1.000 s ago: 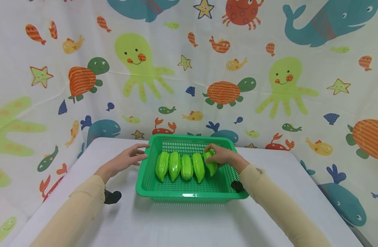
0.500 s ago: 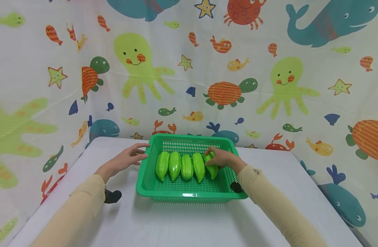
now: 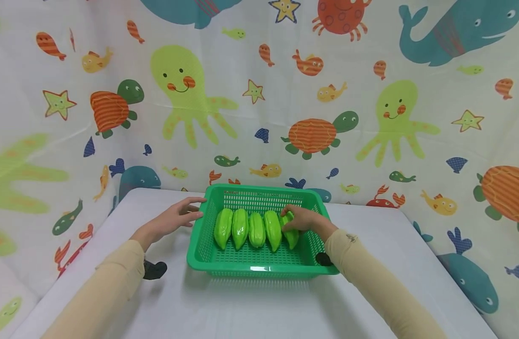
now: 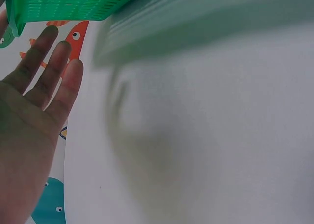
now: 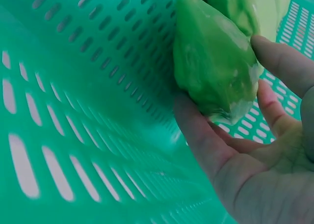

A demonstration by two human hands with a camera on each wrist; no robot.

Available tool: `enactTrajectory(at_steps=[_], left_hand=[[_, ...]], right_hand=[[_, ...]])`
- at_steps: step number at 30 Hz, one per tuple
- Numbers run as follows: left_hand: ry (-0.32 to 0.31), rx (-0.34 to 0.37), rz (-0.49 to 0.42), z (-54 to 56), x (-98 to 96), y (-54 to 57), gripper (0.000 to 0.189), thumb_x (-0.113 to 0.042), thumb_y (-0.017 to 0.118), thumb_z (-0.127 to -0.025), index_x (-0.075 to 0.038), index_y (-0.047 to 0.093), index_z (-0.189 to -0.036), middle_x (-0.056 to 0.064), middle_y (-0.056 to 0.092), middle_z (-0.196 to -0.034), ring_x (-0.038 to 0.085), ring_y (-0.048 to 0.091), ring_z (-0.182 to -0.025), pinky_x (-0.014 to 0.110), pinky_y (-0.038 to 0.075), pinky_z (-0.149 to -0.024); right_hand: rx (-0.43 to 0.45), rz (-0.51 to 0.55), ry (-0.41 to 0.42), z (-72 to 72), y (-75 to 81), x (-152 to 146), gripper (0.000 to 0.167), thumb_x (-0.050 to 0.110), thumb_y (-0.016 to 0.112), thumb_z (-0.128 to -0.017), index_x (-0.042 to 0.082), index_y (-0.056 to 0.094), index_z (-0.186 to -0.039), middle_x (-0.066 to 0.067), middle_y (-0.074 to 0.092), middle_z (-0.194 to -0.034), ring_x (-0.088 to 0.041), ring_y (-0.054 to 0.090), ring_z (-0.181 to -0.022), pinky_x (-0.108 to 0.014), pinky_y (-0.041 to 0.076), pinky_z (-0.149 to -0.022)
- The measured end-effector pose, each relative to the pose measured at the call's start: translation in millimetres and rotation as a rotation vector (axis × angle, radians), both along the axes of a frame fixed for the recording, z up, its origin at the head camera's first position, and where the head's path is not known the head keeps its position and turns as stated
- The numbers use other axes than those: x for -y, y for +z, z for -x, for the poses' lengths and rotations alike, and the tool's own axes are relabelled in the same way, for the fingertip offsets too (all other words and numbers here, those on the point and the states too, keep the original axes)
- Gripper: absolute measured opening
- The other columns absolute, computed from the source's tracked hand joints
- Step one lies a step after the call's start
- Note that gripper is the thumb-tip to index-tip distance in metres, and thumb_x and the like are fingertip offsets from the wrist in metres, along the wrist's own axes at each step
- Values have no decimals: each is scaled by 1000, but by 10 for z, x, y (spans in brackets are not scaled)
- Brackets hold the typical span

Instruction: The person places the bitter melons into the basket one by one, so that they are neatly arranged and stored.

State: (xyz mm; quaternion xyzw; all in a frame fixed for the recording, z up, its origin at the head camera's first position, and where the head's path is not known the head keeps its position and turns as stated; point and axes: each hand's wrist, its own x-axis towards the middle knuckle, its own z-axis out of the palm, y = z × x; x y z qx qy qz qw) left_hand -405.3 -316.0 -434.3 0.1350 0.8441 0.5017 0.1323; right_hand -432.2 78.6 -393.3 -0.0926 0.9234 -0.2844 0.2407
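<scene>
Several glossy, bright green gourd-like vegetables [image 3: 256,230] with tapered ends lie side by side in a green plastic basket [image 3: 259,269]. My right hand [image 3: 306,218] reaches over the basket's right side and grips the rightmost green gourd-like vegetable [image 3: 292,238]. In the right wrist view, the thumb and fingers of that hand [image 5: 265,170] are around the blunt end of the vegetable [image 5: 211,62], partly behind it. My left hand [image 3: 169,221] is at the basket's left rim, fingertips right at the edge. In the left wrist view its fingers [image 4: 64,89] are stretched out below the basket wall [image 4: 73,6].
The basket stands on a white-covered table [image 3: 225,310]. Behind it hangs a white curtain [image 3: 242,113] printed with sea animals. A dark strap-like piece [image 3: 154,270] shows under the left wrist, another [image 3: 324,259] by the right wrist at the basket's rim.
The rightmost vegetable has shifted slightly toward the front of the basket, with my right hand staying on it. The left hand and the basket have hardly moved.
</scene>
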Motion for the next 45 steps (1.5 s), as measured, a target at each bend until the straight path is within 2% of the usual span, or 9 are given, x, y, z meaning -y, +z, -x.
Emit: enactTrajectory(at_steps=[14,20,23,27,30,35,41,45], left_hand=[[3,-14,-8,-23,36,13,66,-45,57,-97,-20,30,-152,23,40,-146,41,43,-132,51,48,-100],[7,-14,-16,-28,47,-5,66,-44,57,-97,-19,30,-152,23,40,-146,41,43,-132,51,48,-100],[13,-10,-11,-35,46,-14,66,-45,57,-97,-19,30,-152,23,40,-146,41,43,-132,52,47,-100],[15,-9,-4,-24,27,-10,67,-47,57,-96,-20,30,-152,23,39,-147,41,44,-132,53,47,-100],[11,-14,-6,-12,19,-5,67,-47,57,-96,-20,30,-152,23,39,-147,41,44,-131,52,47,-100],[0,-21,-3,2,21,-5,66,-46,56,-97,-20,30,-152,23,40,-147,41,44,-132,53,47,-100],[3,-13,-2,-22,26,15,67,-46,56,-97,-20,29,-152,23,39,-147,41,44,-131,53,46,-101],[7,-18,-10,-52,35,37,66,-45,56,-97,-19,30,-152,23,39,-147,41,45,-130,54,46,-101]], right_hand=[[40,46,-7,11,37,11,45,13,71,-90,12,51,-130,-18,41,-144,-35,55,-117,-48,57,-83],[17,61,-5,43,137,-52,50,19,68,-93,12,47,-137,-19,40,-146,-38,54,-120,-48,56,-85],[14,103,-16,71,228,-115,54,23,66,-95,12,42,-142,-21,44,-142,-41,55,-119,-50,53,-90],[3,190,-56,90,386,-252,59,24,62,-97,10,35,-147,-25,48,-138,-43,53,-120,-52,49,-96],[-32,259,-119,102,494,-396,58,25,59,-99,8,32,-148,-26,47,-139,-42,54,-120,-50,49,-98],[-82,329,-222,106,589,-665,58,25,56,-101,5,29,-148,-26,44,-140,-39,56,-119,-47,48,-100],[-140,265,-277,60,526,-953,55,26,51,-102,2,30,-148,-29,44,-141,-40,56,-118,-50,48,-100],[-270,94,-257,58,340,-1128,51,24,50,-102,-2,36,-142,-32,48,-137,-43,56,-116,-54,49,-97]])
